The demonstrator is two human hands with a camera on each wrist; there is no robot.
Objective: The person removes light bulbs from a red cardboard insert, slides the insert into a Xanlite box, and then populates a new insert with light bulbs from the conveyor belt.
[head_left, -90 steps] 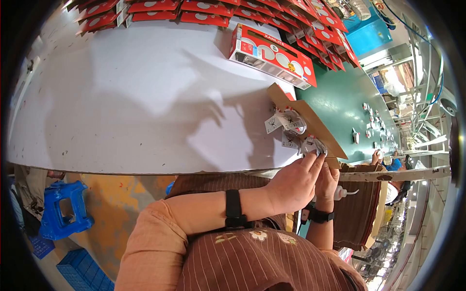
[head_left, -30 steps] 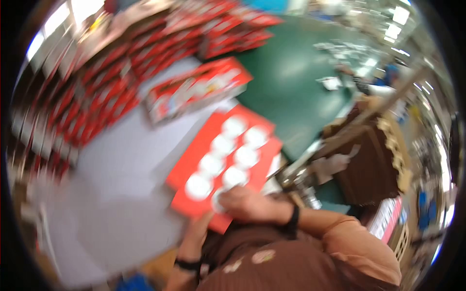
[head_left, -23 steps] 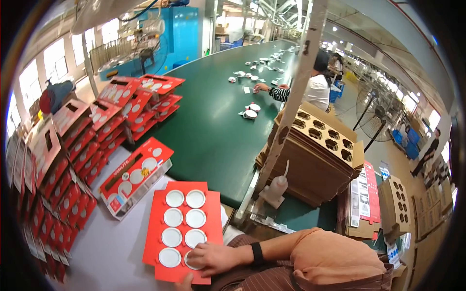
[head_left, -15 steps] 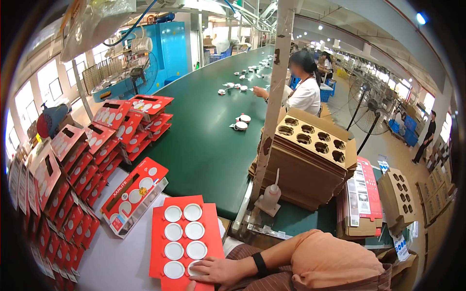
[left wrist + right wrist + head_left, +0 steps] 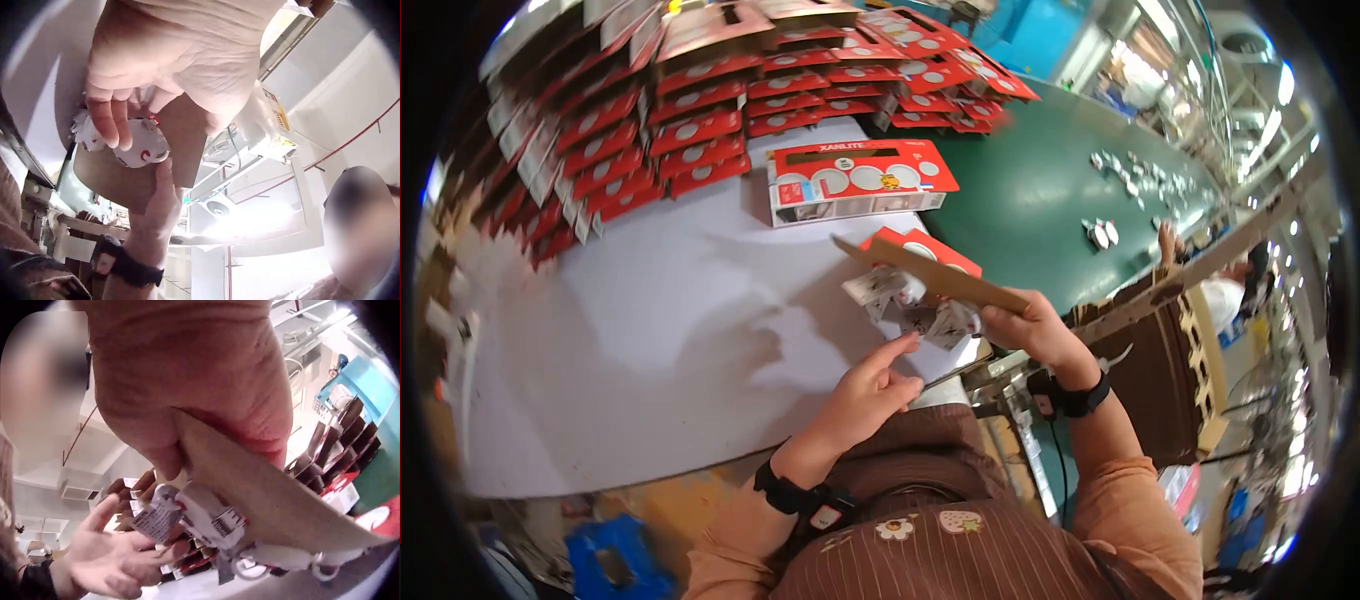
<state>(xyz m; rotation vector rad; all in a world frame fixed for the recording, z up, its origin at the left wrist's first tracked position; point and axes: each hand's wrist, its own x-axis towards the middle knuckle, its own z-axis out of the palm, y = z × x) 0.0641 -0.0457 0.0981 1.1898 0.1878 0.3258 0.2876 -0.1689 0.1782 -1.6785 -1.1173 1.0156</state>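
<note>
In the head view, my right hand [image 5: 1040, 330] grips one end of a red-faced cardboard sheet [image 5: 945, 278], thumb on its brown back. The sheet stands tilted on the white table [image 5: 620, 330], brown back towards my body. White round light fittings [image 5: 209, 515] stick out of that back, with printed paper tags [image 5: 868, 287] hanging from them. My left hand [image 5: 860, 400] is just in front, index finger extended towards the tags, nothing gripped. In the left wrist view its fingers overlap a fitting [image 5: 140, 147]. Most of the red face is hidden.
A red XANLITE box [image 5: 850, 185] lies behind the sheet. Stacked red boxes [image 5: 700, 150] line the table's back. On the right runs a green conveyor [image 5: 1040, 160] with scattered fittings and another person's hand [image 5: 1168, 245]. Brown cardboard inserts [image 5: 1140, 380] are stacked beside my right arm.
The sheet lay red face up under my right hand half a second ago; now it is tipped up, brown back towards me. The head view has swung down and left.
</note>
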